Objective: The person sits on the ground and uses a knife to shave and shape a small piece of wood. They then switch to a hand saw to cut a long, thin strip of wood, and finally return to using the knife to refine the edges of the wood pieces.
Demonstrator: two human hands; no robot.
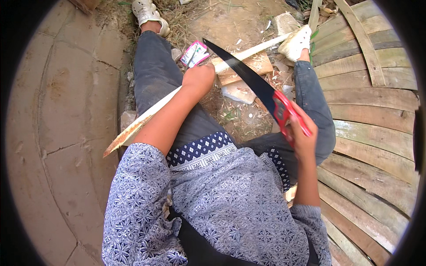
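A hand saw [259,86] with a long black blade and a red handle is held in front of the person, its tip pointing forward and to the left. The right hand [304,135] has its grip wrapped around that handle. The blade crosses above a pale wooden strip [262,48] (whether the two touch, I cannot tell). The left hand [199,81] has its grip closed on this strip, which slants from a jagged end by the left elbow to a far end at the right shoe [296,43].

Beneath the strip is a wooden block [262,62], with a pale stone [239,92] just on its near side. A pink-and-white packet [195,54] lies just beyond the left hand. Shavings are scattered over the earth ground [226,26] between the dark-trousered legs. Wooden planks [372,99] spread along the right side; a cracked brown surface [80,111] fills the left.
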